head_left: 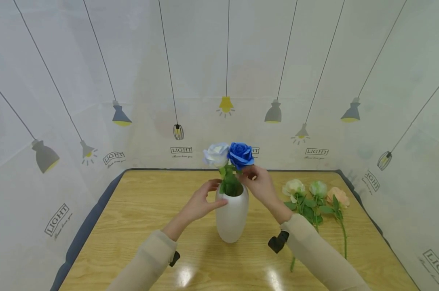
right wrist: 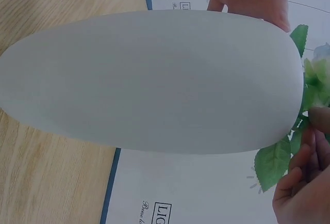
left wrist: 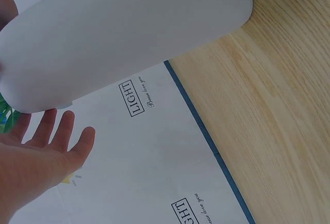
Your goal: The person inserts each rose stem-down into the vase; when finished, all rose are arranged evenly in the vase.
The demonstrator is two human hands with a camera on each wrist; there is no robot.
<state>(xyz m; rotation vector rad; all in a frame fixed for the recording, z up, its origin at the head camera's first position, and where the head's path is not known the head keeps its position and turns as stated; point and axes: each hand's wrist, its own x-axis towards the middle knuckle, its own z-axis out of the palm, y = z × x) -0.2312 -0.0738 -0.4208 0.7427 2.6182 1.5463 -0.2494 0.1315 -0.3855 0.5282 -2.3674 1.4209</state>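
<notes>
A tall white vase stands upright on the wooden table. My left hand rests at its upper left side, thumb on the front near the rim, fingers loosely spread; in the left wrist view fingertips show right at the vase's edge. With my right hand I pinch the blue rose by its stem just under the bloom, above the rim. Beside it, a pale bluish-white rose leans from the vase. Green leaves surround the rim in the right wrist view. The lower stems are hidden inside the vase.
On the table's right side lie a cream rose, a pale green-white rose and a peach rose, their long stems pointing toward me. A lamp-printed white sheet walls the table's back and sides.
</notes>
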